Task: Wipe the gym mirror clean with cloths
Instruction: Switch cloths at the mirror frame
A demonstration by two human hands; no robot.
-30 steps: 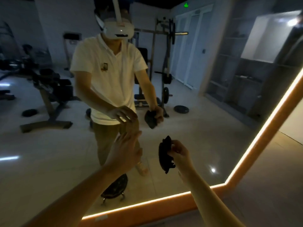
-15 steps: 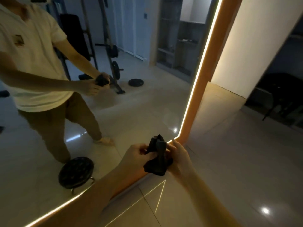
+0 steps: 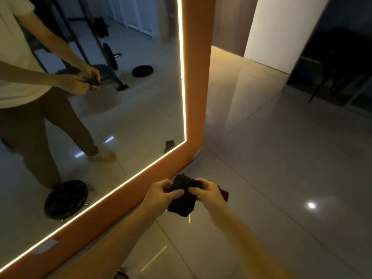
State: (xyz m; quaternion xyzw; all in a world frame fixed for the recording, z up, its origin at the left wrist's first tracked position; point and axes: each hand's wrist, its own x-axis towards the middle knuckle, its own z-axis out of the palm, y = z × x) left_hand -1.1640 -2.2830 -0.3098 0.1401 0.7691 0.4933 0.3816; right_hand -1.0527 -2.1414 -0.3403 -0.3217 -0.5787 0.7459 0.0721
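Note:
A dark cloth [image 3: 182,200] hangs between both hands in front of me, low over the tiled floor. My left hand [image 3: 161,195] pinches its left edge and my right hand [image 3: 209,195] grips its right side. The big gym mirror [image 3: 130,109] fills the left of the head view, edged by a lit strip and an orange frame [image 3: 196,77]. Neither hand touches the glass. The mirror shows a person's reflection holding the same cloth.
A second dark cloth [image 3: 223,194] lies on the floor just behind my right hand. A white pillar [image 3: 281,31] stands at the back right, with a dark chair [image 3: 342,63] beyond it. Glossy tiled floor [image 3: 281,168] spreads to the right. The mirror reflects weight plates and a rack.
My view has swung right and down, from facing the mirror to its lower right corner. My left hand has joined my right on the cloth, and both have dropped lower.

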